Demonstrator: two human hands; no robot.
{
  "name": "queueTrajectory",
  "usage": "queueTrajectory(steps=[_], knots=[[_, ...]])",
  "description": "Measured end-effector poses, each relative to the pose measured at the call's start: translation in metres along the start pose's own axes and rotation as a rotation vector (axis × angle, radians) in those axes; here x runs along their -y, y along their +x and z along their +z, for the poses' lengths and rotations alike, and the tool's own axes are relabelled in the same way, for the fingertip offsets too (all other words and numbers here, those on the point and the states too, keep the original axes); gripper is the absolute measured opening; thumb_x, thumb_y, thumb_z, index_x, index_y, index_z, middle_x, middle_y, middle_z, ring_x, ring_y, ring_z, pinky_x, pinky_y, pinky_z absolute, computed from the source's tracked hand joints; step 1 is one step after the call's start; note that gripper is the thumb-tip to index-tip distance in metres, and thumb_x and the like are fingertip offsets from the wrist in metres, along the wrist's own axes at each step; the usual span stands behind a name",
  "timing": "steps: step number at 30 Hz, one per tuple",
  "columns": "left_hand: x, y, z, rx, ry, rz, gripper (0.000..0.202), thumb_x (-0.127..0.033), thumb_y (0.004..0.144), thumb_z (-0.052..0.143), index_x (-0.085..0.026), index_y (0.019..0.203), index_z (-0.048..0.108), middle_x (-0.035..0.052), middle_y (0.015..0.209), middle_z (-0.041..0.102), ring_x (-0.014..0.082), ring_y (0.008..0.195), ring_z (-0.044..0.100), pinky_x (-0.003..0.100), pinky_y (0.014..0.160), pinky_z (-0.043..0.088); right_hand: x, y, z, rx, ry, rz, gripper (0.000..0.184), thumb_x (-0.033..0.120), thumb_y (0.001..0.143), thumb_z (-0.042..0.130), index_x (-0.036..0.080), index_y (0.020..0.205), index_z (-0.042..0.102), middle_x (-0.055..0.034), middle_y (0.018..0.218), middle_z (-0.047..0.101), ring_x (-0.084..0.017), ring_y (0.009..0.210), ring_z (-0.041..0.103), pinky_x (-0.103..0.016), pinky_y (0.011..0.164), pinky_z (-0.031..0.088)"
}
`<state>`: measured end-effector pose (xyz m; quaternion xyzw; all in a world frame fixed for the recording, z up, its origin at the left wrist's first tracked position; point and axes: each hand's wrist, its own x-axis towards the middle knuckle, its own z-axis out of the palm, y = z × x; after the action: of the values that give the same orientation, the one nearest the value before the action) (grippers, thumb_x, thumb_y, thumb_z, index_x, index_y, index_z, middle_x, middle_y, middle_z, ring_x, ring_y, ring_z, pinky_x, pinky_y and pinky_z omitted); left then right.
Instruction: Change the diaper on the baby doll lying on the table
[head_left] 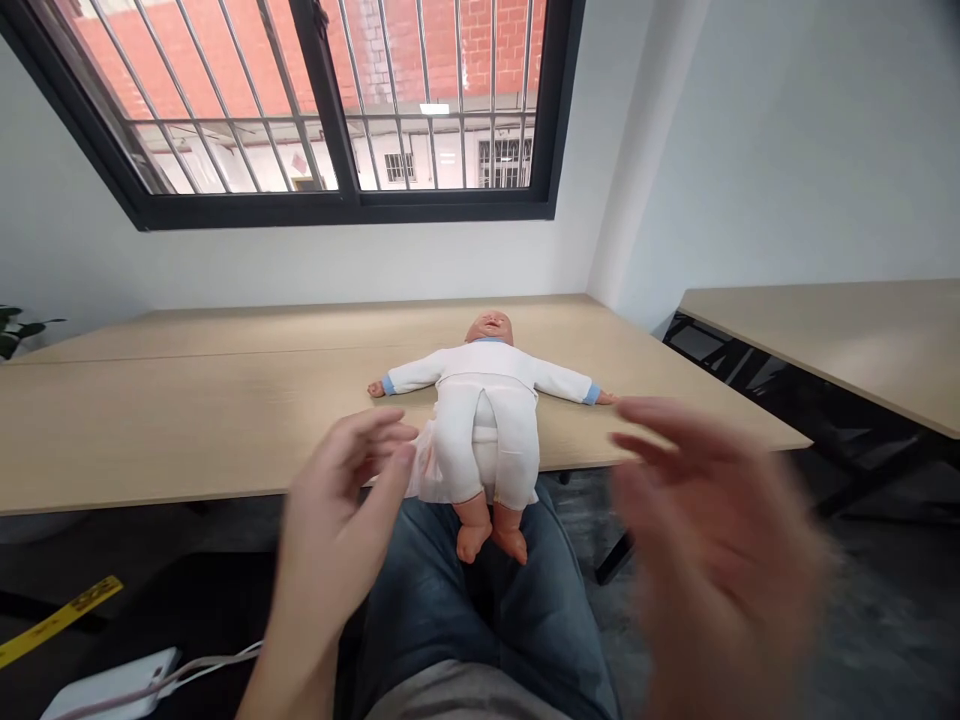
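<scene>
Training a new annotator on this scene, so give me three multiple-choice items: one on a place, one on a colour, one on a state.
1. Where are the feet of the baby doll on the wooden table?
A) At the far edge by the wall
B) Past the near edge, above the person's jeans
C) On the windowsill

2. What colour are the sleeve cuffs?
A) Yellow
B) Pink
C) Blue

3. How is the left hand held?
A) Open beside the white diaper
B) Closed round the doll's arm
C) Resting on the window bars

1 B: the feet extend beyond the table edge.
2 C: both cuffs show light blue.
3 A: its fingers are spread, holding nothing.
</scene>
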<state>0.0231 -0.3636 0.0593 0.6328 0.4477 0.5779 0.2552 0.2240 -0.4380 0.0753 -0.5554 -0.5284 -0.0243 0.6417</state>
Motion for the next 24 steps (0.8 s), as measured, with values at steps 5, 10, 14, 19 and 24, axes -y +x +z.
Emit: queueTrajectory(steps=[5, 10, 14, 19, 24], knots=[[0.072, 0.052, 0.041, 0.336, -0.048, -0.238, 0.044, -0.046, 0.088, 0.063, -0.017, 0.121, 0.059, 0.0111, 0.116, 0.067, 0.0244, 0.097, 0.067, 0.034, 0.076, 0.055, -0.054, 0.008, 0.072, 0.329, -0.318, 0.056, 0.052, 0.042, 0.085, 0.067, 0.016, 0.129, 0.057, -0.0200, 0.142, 0.045, -0.037, 0.132, 0.045, -0.055, 0.107, 0.042], [0.101, 0.050, 0.059, 0.453, -0.227, -0.409, 0.050, -0.049, 0.086, 0.065, -0.017, 0.123, 0.058, 0.0097, 0.109, 0.069, 0.0235, 0.095, 0.065, 0.031, 0.076, 0.052, -0.066, -0.012, 0.114, 0.575, -0.596, 0.210, 0.091, 0.049, 0.067, 0.083, 0.015, 0.144, 0.047, -0.0253, 0.159, 0.017, -0.049, 0.143, 0.024, -0.061, 0.111, 0.032], [0.094, 0.048, 0.063, 0.473, -0.405, -0.518, 0.043, -0.050, 0.085, 0.066, -0.017, 0.113, 0.061, 0.0071, 0.104, 0.068, 0.0196, 0.090, 0.065, 0.026, 0.073, 0.052, -0.061, -0.018, 0.123, 0.572, -0.668, 0.247, 0.092, 0.042, 0.066, 0.082, 0.012, 0.145, 0.045, -0.0275, 0.160, 0.008, -0.052, 0.143, 0.022, -0.062, 0.109, 0.029], [0.103, 0.060, 0.058, 0.530, -0.346, -0.379, 0.034, -0.043, 0.088, 0.060, -0.015, 0.106, 0.067, 0.0089, 0.105, 0.070, 0.0211, 0.091, 0.067, 0.035, 0.085, 0.055, -0.073, -0.002, 0.114, 0.507, -0.509, 0.234, 0.054, 0.031, 0.074, 0.065, 0.011, 0.124, 0.057, -0.0270, 0.149, 0.031, -0.043, 0.127, 0.045, -0.053, 0.104, 0.039], [0.121, 0.077, 0.056, 0.448, 0.180, 0.104, 0.031, -0.024, 0.091, 0.047, -0.018, 0.109, 0.071, 0.0094, 0.113, 0.071, 0.0254, 0.106, 0.065, 0.039, 0.097, 0.050, -0.083, 0.031, 0.096, 0.491, -0.211, 0.295, 0.041, 0.029, 0.073, 0.056, 0.017, 0.112, 0.062, -0.0151, 0.128, 0.054, -0.033, 0.118, 0.051, -0.044, 0.103, 0.042]])
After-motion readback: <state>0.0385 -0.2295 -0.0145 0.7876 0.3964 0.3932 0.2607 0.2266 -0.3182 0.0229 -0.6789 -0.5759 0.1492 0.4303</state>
